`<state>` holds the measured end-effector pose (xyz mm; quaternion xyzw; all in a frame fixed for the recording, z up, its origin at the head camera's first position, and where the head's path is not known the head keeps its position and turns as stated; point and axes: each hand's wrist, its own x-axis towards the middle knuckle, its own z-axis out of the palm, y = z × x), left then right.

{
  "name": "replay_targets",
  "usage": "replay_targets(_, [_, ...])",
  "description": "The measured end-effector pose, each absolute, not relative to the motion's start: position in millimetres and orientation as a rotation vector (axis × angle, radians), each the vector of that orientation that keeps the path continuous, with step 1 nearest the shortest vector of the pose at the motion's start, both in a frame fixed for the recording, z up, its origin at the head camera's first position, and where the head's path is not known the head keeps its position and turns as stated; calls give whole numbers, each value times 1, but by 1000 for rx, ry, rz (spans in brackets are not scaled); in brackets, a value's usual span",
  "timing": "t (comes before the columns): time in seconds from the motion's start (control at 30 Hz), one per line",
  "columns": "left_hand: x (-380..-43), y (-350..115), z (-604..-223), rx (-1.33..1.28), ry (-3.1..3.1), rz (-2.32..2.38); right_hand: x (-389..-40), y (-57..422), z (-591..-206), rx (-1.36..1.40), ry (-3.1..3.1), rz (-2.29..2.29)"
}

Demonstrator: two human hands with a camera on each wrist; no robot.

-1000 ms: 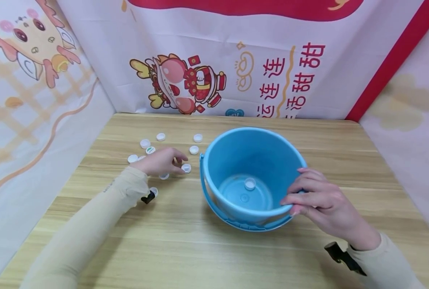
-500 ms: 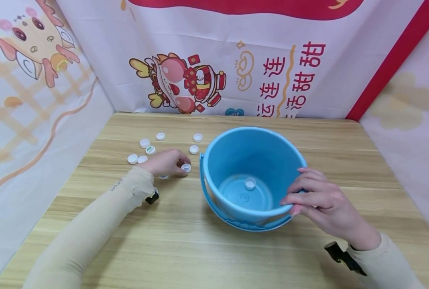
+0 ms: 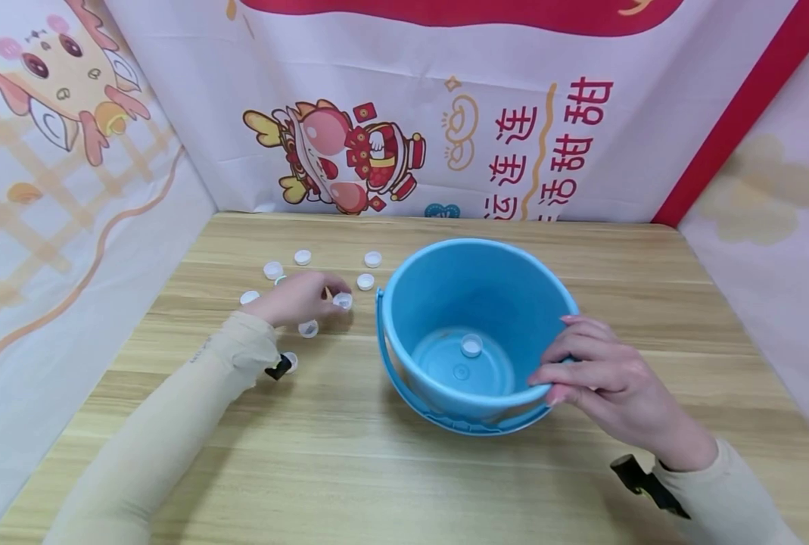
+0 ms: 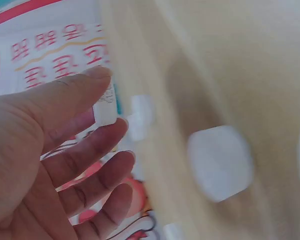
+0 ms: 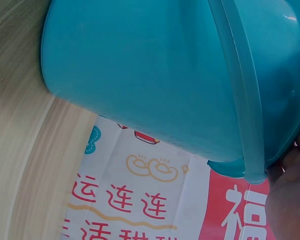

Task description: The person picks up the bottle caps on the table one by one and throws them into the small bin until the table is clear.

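Observation:
My left hand (image 3: pixel 300 297) pinches a white bottle cap (image 3: pixel 342 301) between thumb and forefinger, lifted slightly off the table left of the blue bucket. Up close in the left wrist view, that cap shows small dark print on its face, and the other fingers are spread loosely. My right hand (image 3: pixel 605 376) grips the right front rim of the blue bucket (image 3: pixel 472 409), which stands upright with its handle hanging down at the front. Inside, on the bucket's floor, lies one white cap (image 3: pixel 471 346). The right wrist view shows mostly the bucket's outer wall and handle.
Several more white caps lie loose around my left hand, among them one cap (image 3: pixel 308 328) just below it and another cap (image 3: pixel 365 281) near the bucket. The wooden table (image 3: pixel 350 469) ends at a printed cloth backdrop (image 3: pixel 227 129).
My left hand closed its fingertips on the printed cap and raised it a little, up and to the left. The right hand and bucket have stayed in place.

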<state>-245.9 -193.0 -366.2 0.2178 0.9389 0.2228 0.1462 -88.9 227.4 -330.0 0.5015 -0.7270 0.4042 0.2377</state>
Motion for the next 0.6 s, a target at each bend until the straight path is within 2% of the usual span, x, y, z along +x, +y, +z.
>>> replay_targets(0.23, [-237,-196,-332,752,2876,668,-89,228,-331,1376,-1990,1111])
replay_targets(0.6, [-196,-177,-261,1124,3034,707,-89,230,-332,1362,-2007,1109])
